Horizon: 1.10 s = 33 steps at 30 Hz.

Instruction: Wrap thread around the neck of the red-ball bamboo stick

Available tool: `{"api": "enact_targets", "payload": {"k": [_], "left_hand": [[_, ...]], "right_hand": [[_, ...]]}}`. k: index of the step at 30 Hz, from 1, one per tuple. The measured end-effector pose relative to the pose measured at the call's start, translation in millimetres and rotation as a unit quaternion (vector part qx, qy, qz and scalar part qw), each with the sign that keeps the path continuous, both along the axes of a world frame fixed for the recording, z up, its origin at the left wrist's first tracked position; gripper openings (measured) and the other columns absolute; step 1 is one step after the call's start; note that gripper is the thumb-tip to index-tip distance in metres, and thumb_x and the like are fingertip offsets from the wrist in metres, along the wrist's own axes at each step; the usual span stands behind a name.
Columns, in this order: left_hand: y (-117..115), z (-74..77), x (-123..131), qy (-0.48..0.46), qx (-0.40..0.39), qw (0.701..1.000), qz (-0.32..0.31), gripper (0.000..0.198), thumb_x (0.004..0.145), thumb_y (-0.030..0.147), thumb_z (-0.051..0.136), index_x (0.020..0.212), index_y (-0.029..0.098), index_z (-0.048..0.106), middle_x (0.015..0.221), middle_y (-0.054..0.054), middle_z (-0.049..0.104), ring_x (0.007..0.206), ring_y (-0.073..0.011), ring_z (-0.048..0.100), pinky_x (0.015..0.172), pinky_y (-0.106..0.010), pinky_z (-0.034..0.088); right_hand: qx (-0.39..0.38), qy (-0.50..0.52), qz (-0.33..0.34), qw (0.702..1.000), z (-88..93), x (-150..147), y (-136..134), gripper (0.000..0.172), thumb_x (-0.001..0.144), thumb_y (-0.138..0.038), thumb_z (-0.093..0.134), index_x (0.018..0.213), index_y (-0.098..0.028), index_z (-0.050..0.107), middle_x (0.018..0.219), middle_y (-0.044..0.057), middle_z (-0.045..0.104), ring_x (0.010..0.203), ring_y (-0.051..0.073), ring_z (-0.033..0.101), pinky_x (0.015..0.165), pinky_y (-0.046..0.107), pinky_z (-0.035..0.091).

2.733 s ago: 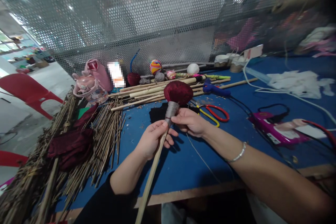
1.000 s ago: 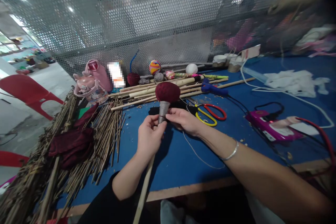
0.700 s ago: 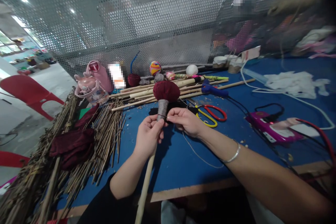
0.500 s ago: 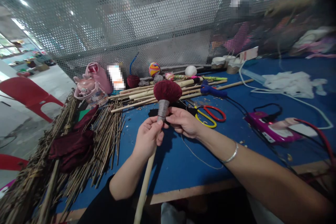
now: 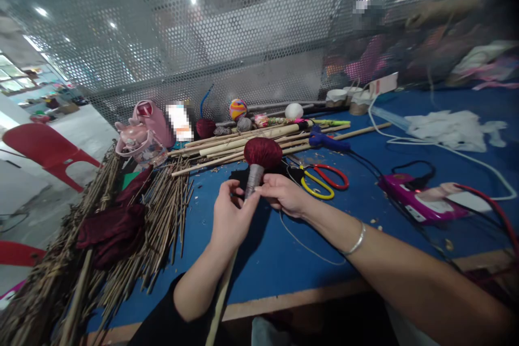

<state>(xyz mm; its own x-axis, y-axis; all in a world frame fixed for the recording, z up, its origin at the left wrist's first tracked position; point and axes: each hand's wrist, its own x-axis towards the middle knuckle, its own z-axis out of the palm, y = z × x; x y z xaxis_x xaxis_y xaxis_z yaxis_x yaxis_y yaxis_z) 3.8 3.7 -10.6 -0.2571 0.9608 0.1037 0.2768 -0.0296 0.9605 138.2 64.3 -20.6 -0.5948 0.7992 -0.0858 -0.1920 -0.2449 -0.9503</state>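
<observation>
Room lies open on the blue desk point(image 5: 284, 259) toward its wooden front edge point(image 5: 292, 296). Left hand point(image 5: 231, 217) clasps the stick point(image 5: 221, 294) below its maroon head point(image 5: 263, 152); right hand point(image 5: 284, 194) pinches the grey winding point(image 5: 254, 180). Scissors point(image 5: 324, 169) lie just beyond, and twigs point(image 5: 162, 211) crowd the left side.

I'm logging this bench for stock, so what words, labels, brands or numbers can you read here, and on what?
Nothing here reads legibly.
Pink device: white label, too small and blurred.
White card at the back: no legible marks.
Patch beside the pink containers: pixelated.
Padded stick held by left hand and right hand: no print.
</observation>
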Motion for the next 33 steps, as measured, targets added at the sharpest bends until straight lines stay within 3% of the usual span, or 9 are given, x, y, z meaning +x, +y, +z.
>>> {"api": "enact_targets", "payload": {"k": [3, 8, 14, 20, 22, 27, 33], "left_hand": [[-1, 1.5, -2, 0.066, 0.029, 0.997, -0.004, 0.031, 0.064, 0.034, 0.068, 0.086, 0.015, 0.058, 0.073, -0.001, 0.060, 0.057, -0.0081, 0.052, 0.054, -0.020, 0.042], [1, 8.5, -2, -0.094, -0.053, 0.994, -0.029, 0.033, 0.065, 0.035, 0.068, 0.086, 0.012, 0.058, 0.060, 0.001, 0.060, 0.043, -0.0071, 0.050, 0.042, -0.019, 0.039], [0, 15.3, 0, -0.256, -0.090, 0.955, -0.117, 0.035, 0.064, 0.038, 0.069, 0.082, 0.012, 0.056, 0.061, -0.001, 0.063, 0.038, -0.0059, 0.050, 0.038, -0.017, 0.038], [2, 14.8, -8, -0.309, -0.188, 0.913, -0.190, 0.030, 0.068, 0.036, 0.066, 0.080, 0.010, 0.057, 0.070, -0.006, 0.064, 0.051, -0.0070, 0.056, 0.046, -0.016, 0.043], [1, 14.0, -7, -0.291, -0.183, 0.922, -0.177, 0.031, 0.071, 0.040, 0.062, 0.080, 0.011, 0.055, 0.069, -0.005, 0.062, 0.048, -0.0063, 0.053, 0.042, -0.016, 0.040], [0, 12.6, -1, -0.261, -0.174, 0.943, -0.115, 0.032, 0.073, 0.046, 0.057, 0.079, 0.017, 0.046, 0.053, 0.007, 0.043, 0.034, -0.0009, 0.029, 0.032, -0.011, 0.016], [10, 22.8, -28, -0.343, -0.094, 0.931, -0.077, 0.030, 0.075, 0.043, 0.057, 0.090, 0.017, 0.051, 0.054, 0.008, 0.038, 0.034, 0.0001, 0.024, 0.032, -0.010, 0.013]], "right_hand": [[0.027, -0.011, 0.003, 1.000, 0.9, 0, -1, 0.028, 0.069, -0.034, 0.065, 0.083, -0.013, 0.053, 0.042, -0.011, 0.034, 0.030, 0.001, 0.017, 0.029, 0.017, 0.010], [0.045, 0.023, 0.005, 0.999, 3.4, 1, -1, 0.031, 0.071, -0.037, 0.064, 0.088, -0.013, 0.053, 0.044, -0.011, 0.032, 0.032, 0.002, 0.017, 0.030, 0.018, 0.010], [0.012, 0.064, 0.020, 0.998, 7.7, 3, -1, 0.032, 0.068, -0.037, 0.067, 0.083, -0.013, 0.053, 0.046, -0.009, 0.036, 0.036, 0.002, 0.017, 0.033, 0.018, 0.009], [0.049, -0.012, 0.012, 0.999, 2.1, 6, 2, 0.029, 0.070, -0.039, 0.065, 0.068, -0.012, 0.052, 0.041, -0.010, 0.030, 0.033, 0.002, 0.018, 0.033, 0.020, 0.009], [0.062, -0.039, 0.022, 0.997, 0.9, 5, 2, 0.030, 0.071, -0.040, 0.064, 0.069, -0.013, 0.051, 0.041, -0.009, 0.031, 0.033, 0.002, 0.019, 0.033, 0.020, 0.009], [0.077, -0.040, 0.013, 0.996, 3.1, 0, -1, 0.034, 0.071, -0.042, 0.064, 0.083, -0.013, 0.052, 0.044, -0.010, 0.035, 0.033, 0.002, 0.021, 0.034, 0.019, 0.012], [0.130, -0.104, 0.024, 0.986, -0.8, 12, 11, 0.031, 0.068, -0.035, 0.067, 0.085, -0.014, 0.051, 0.048, -0.011, 0.035, 0.040, 0.002, 0.025, 0.040, 0.016, 0.018]]}}
